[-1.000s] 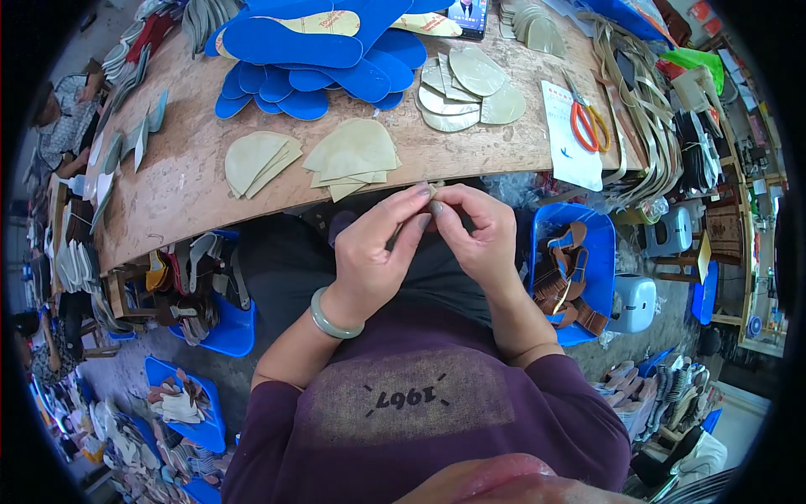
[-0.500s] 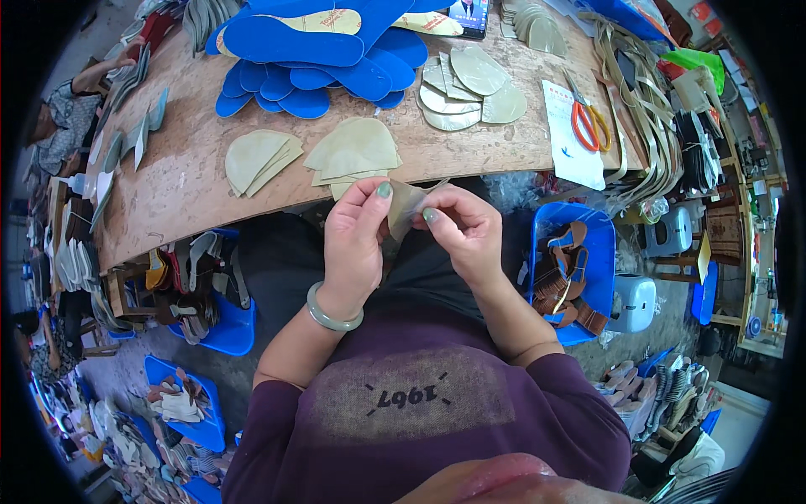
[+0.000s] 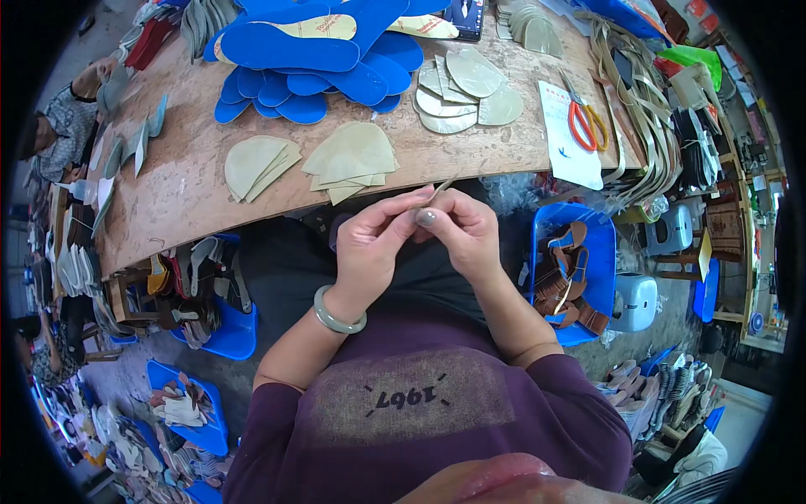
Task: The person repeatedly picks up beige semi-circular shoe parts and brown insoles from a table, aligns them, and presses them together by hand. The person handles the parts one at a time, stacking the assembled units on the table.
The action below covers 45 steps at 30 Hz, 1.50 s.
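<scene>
My left hand (image 3: 374, 239) and my right hand (image 3: 468, 235) meet just off the table's near edge. Both pinch a thin beige sheet piece (image 3: 442, 188), seen almost edge-on, with most of it hidden behind my fingers. Beyond my left hand, a fanned stack of beige half-round pieces (image 3: 351, 151) lies at the table edge. Left of that stack rests a smaller one of similar rounded pieces (image 3: 259, 166). Farther off, shiny pale rounded pieces (image 3: 497, 105) form a loose spread.
Blue insoles (image 3: 290, 46) are heaped on the table (image 3: 193, 189). Orange-handled scissors (image 3: 581, 122) lie over a paper sheet at right, near hanging straps (image 3: 651, 126). A blue bin (image 3: 604, 277) of brown strap pieces stands by my right arm. At far left, another person (image 3: 67, 126) sits.
The beige piece has turned from showing its face to nearly edge-on. My left hand has shifted right, bringing my fingers closer together.
</scene>
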Each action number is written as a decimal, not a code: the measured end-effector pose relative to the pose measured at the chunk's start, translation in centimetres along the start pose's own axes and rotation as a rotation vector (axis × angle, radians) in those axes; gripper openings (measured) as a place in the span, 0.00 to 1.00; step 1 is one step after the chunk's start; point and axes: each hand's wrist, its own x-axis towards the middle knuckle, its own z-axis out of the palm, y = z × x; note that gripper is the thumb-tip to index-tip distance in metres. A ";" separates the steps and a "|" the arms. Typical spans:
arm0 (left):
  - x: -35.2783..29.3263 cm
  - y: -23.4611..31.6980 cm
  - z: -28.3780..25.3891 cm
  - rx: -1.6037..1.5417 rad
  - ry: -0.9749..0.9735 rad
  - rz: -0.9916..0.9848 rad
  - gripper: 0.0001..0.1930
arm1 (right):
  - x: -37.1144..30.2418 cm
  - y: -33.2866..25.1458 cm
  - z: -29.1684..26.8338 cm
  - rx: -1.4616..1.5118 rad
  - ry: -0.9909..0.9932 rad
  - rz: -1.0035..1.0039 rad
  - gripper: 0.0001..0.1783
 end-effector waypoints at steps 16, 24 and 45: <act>3.6 2.1 -5.0 -0.376 0.351 0.256 0.08 | -1.2 -2.4 -0.6 -0.431 -0.130 -0.823 0.13; 5.6 -0.2 -3.8 -0.374 0.506 0.311 0.07 | -3.3 -3.5 -1.3 -0.367 -0.232 -0.819 0.14; 4.1 0.2 -3.6 -0.273 0.281 -0.091 0.08 | 1.4 -5.6 -1.3 -1.057 -0.270 -0.728 0.19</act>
